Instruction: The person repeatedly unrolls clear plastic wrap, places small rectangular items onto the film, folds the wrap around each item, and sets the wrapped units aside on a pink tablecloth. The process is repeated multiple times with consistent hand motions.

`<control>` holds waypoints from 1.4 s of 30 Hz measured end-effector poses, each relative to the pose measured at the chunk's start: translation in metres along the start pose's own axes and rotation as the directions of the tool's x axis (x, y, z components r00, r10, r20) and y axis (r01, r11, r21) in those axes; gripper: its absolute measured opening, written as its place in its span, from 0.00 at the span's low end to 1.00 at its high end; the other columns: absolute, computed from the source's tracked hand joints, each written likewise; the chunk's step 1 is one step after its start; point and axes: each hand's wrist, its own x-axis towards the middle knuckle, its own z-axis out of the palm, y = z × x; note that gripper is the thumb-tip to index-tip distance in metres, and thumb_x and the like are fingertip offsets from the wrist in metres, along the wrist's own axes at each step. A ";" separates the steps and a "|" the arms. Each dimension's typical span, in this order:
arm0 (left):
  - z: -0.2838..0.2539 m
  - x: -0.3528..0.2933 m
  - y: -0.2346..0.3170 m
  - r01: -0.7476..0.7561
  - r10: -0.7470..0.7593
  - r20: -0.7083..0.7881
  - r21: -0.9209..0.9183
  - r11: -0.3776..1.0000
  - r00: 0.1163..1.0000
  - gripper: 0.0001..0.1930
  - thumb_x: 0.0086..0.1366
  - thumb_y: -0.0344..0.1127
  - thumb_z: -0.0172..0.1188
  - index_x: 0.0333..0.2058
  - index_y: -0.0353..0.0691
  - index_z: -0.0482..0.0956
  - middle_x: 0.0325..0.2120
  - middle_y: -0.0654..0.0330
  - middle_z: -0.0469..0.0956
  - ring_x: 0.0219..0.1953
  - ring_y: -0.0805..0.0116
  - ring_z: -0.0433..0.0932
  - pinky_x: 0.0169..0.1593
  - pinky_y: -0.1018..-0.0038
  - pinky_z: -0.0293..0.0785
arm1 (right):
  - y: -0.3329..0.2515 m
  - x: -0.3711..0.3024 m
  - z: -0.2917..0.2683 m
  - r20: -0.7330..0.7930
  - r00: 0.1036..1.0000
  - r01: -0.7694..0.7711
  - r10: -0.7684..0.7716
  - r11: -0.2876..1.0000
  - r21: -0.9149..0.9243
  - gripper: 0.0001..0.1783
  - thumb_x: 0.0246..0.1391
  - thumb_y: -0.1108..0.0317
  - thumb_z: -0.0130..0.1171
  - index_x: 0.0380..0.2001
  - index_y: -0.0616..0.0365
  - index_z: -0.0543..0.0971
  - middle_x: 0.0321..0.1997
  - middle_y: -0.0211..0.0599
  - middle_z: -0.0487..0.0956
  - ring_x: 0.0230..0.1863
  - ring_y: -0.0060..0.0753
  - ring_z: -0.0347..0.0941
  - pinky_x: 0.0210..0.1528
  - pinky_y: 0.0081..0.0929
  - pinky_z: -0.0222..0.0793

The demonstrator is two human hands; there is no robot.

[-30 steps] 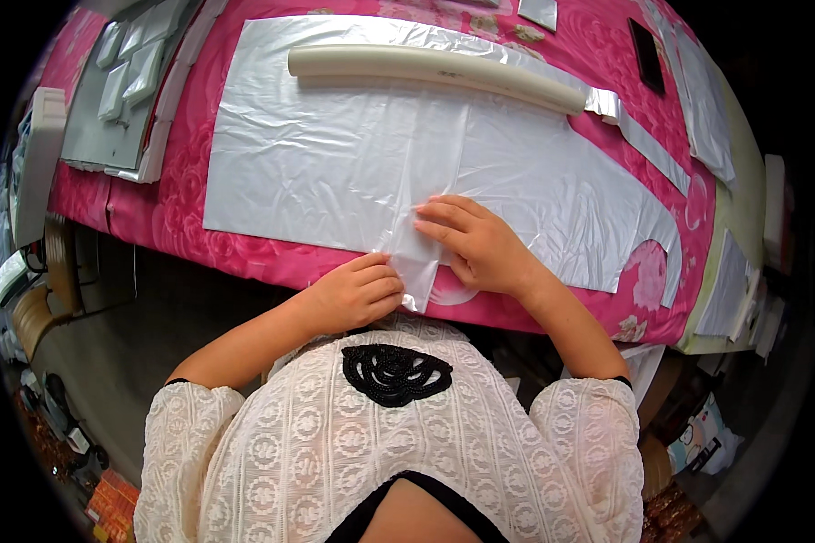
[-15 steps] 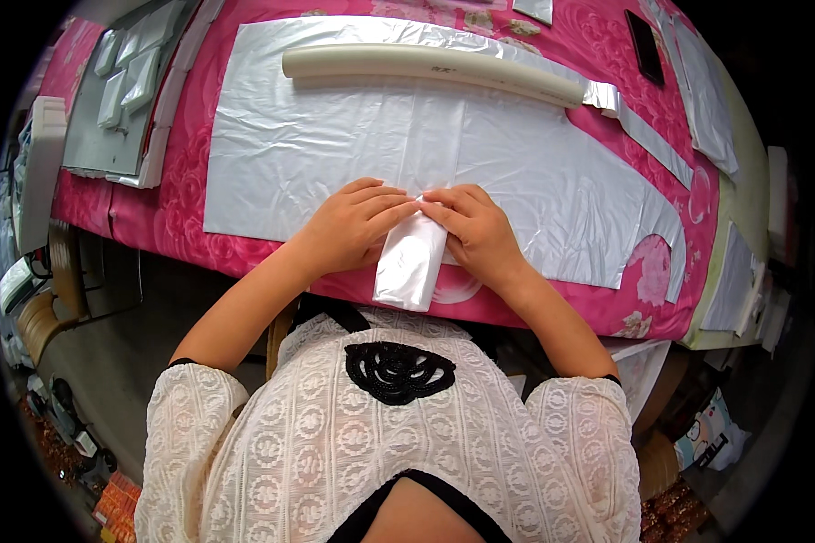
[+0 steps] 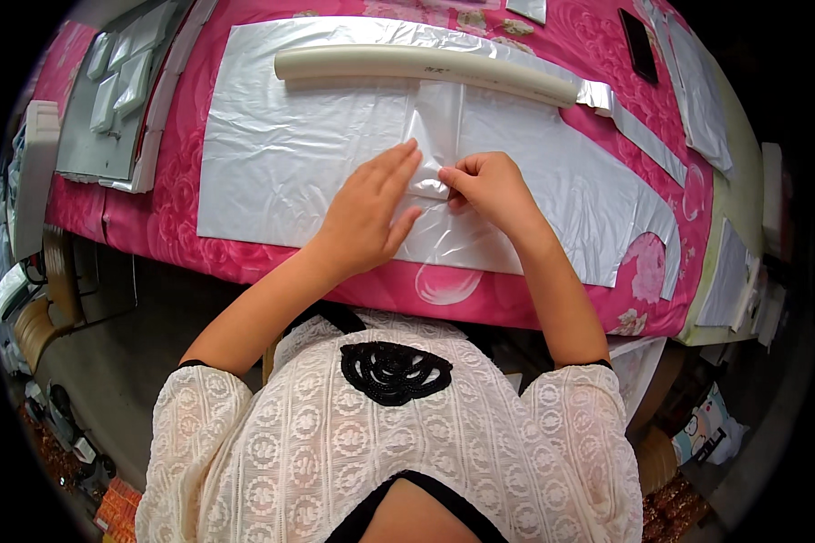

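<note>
Silvery-white plastic film (image 3: pixel 276 145) lies spread over the table, its right end cut into a curved shape. In its middle a narrow folded length of film (image 3: pixel 436 127) runs from the white tube toward me, creased across between my hands. My left hand (image 3: pixel 367 208) is open, fingers stretched out and held together, its fingertips along the left side of the fold. Thumb and fingers of my right hand (image 3: pixel 489 185) are closed in a pinch on the folded film at its right edge. The long white plastic tube (image 3: pixel 417 65) lies across the film beyond both hands.
A pink flowered cloth (image 3: pixel 167 213) covers the table. At the far left several small white folded packets (image 3: pixel 131 81) lie on a grey board (image 3: pixel 86 154). A black phone (image 3: pixel 638 45) and white sheets (image 3: pixel 697 109) lie at the far right.
The folded end of film that hung toward me over the table edge now lies farther in on the spread film. Both hands have moved away from me; my left fingers have straightened.
</note>
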 end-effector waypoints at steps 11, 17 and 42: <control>0.029 -0.015 0.010 0.045 -0.103 0.169 0.320 0.946 0.980 0.39 0.58 0.49 0.51 0.62 0.31 0.51 0.64 0.48 0.47 0.67 0.56 0.44 0.67 0.61 0.36 | 0.016 -0.018 0.023 -0.236 0.646 0.383 -0.726 0.575 -0.723 0.25 0.42 0.62 0.65 0.45 0.61 0.74 0.47 0.44 0.75 0.51 0.37 0.70 0.50 0.33 0.66; 0.015 -0.004 -0.004 -0.069 0.055 0.064 0.245 0.967 0.996 0.25 0.55 0.35 0.57 0.52 0.33 0.67 0.55 0.50 0.65 0.58 0.56 0.63 0.59 0.63 0.58 | 0.025 0.009 0.000 0.176 0.527 0.654 -0.832 0.264 -0.708 0.27 0.43 0.64 0.62 0.48 0.60 0.73 0.55 0.38 0.72 0.56 0.41 0.66 0.60 0.35 0.59; -0.004 -0.012 0.006 0.206 -0.200 0.080 -0.081 0.975 0.977 0.25 0.53 0.33 0.62 0.51 0.38 0.69 0.38 0.50 0.78 0.41 0.56 0.77 0.46 0.67 0.71 | 0.029 -0.030 0.012 -0.103 0.926 0.353 -0.363 0.930 -0.103 0.08 0.48 0.71 0.58 0.33 0.60 0.80 0.24 0.35 0.79 0.22 0.30 0.72 0.27 0.25 0.66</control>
